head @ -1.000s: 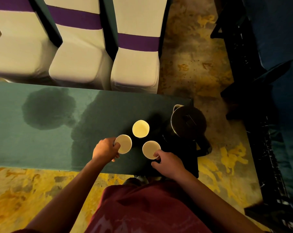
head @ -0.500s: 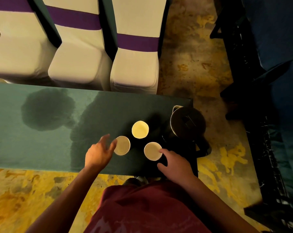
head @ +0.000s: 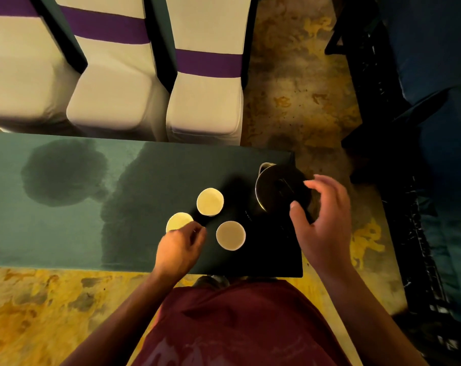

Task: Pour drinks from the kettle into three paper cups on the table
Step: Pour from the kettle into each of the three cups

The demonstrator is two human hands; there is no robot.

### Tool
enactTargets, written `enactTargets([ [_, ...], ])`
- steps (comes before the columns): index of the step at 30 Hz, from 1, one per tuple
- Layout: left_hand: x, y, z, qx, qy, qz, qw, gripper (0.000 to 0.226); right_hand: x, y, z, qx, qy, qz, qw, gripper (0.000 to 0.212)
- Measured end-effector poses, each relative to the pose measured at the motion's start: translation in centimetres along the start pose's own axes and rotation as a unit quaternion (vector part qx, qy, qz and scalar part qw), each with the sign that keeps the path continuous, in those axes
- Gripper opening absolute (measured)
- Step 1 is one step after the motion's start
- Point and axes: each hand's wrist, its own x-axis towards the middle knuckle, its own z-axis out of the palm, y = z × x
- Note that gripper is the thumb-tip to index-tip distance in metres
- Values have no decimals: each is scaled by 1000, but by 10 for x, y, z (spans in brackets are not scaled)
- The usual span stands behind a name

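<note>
Three white paper cups stand close together on the green table (head: 65, 233): a far cup (head: 210, 201), a left cup (head: 178, 220) and a near-right cup (head: 230, 235). To their right, at the table's right end, stands the dark kettle (head: 274, 188) with its lid shut. My left hand (head: 180, 247) has curled fingers over the left cup's near rim and hides that part; whether it grips the cup is unclear. With its fingers spread, my right hand (head: 324, 220) hovers over the kettle's handle side, which it hides.
Dark wet-looking patches (head: 63, 173) mark the tablecloth left of the cups. Three white-covered chairs with purple bands (head: 205, 101) stand just beyond the table's far edge. Dark furniture (head: 409, 128) lines the right side, with patterned floor between.
My right hand left the near-right cup and moved right and up over the kettle. My left hand went from spread beside the left cup to curled at its near rim.
</note>
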Motion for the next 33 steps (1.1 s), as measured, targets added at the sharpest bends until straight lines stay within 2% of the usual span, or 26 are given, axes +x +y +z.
enactTargets([
  [4,4,8,22,-52,-154,-73,984,36,2,35,8,23,-53,84,995,47],
  [6,6,10,33,-57,-182,-121,974,41,-3,49,11,63,-86,121,987,43],
  [9,4,11,48,-87,-180,-164,966,43,-9,64,12,96,-108,148,978,34],
  [12,2,15,55,-113,-159,-194,961,40,-7,73,11,125,-199,227,945,32],
  [15,0,18,59,-130,-139,-212,959,38,-3,84,11,166,-269,237,919,39],
  [20,-1,16,66,-147,-120,-208,960,38,14,83,10,238,-308,246,887,52],
  [22,-2,15,67,-151,-113,-203,961,38,14,77,10,268,-307,265,874,51],
  [26,-7,12,69,-158,-103,-203,961,36,19,67,10,293,-284,243,880,55],
  [29,-7,11,70,-169,-99,-201,960,37,26,60,5,296,-270,221,889,46],
  [33,-6,7,72,-192,-100,-197,956,41,25,63,-20,286,-307,181,889,43],
])
